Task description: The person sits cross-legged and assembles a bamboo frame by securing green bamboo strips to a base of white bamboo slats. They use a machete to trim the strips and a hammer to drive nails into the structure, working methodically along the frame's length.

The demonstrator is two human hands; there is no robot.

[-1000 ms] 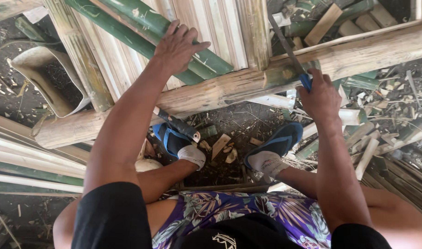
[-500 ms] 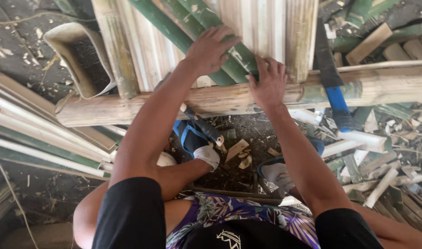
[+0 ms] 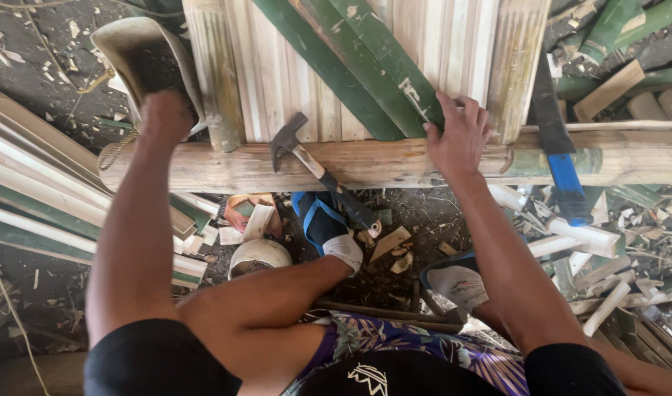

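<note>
Right hand (image 3: 459,137) spread flat, fingers (image 3: 449,105) splayed wide, pressing on the near ends of the green bamboo strips (image 3: 358,70) where they cross the thick bamboo crossbeam (image 3: 395,163). Nothing gripped; palm and fingertips simply resting on the strips and the beam's top edge. Strips running diagonally from far left toward near right, lying over a row of pale split bamboo slats (image 3: 292,66) set side by side and reaching away from the beam.

Left hand (image 3: 166,114) stretched out far to the left, at the mouth of a curved, trough-like bamboo sheath (image 3: 134,51) just beyond the beam's left end. Seen from the back of the wrist only; fingers hidden, so open or closed impossible to tell, likewise whether anything is held.

Between the two hands, a hammer (image 3: 318,169) lying loose across the beam, dark head up on the slats, handle slanting down toward the near right, untouched. To the right of the right hand, a long blade with a blue handle (image 3: 560,158) laid across the beam, also untouched.

Below the beam, nearer in: two feet in blue shoes with white socks (image 3: 329,231), planted among wood chips and offcuts (image 3: 395,246) on dark ground. A pale round bowl-like thing (image 3: 259,257) just left of the feet. At the left, a stack of long pale and green bamboo lengths (image 3: 35,198); at the right, short cut bamboo pieces (image 3: 593,242) scattered about. Nearest of all, patterned purple shorts (image 3: 395,345).
</note>
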